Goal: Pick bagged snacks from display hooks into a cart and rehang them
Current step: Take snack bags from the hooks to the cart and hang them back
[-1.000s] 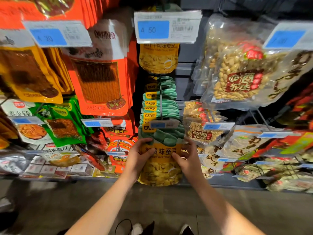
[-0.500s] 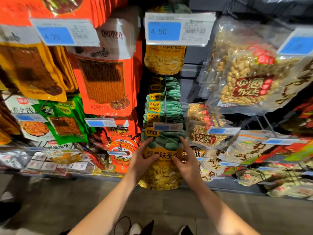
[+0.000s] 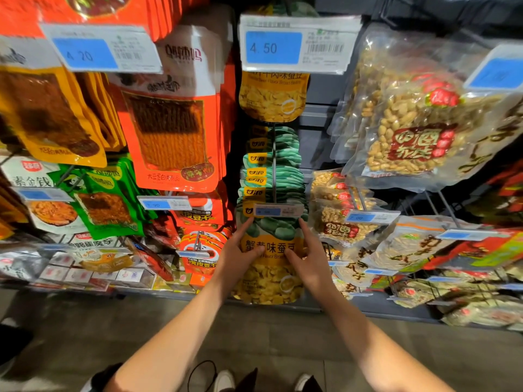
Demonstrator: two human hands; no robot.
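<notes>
Both hands on the front bean bag at the lower hook.

The left hand (image 3: 236,257) and right hand (image 3: 308,257) pinch the glossy yellow-and-green snack bag (image 3: 268,281) by its side edges, thumbs across the printed front, forefingers stretched up toward its top corners. A small price tag (image 3: 278,210) covers the bag's hang hole, so I cannot tell if it sits on the hook (image 3: 274,165). Behind it, matching bags overlap like scales. The clear crinkled peanut bags (image 3: 410,128) to the right are cut off at the edge; the tag's figures are blurred.
</notes>
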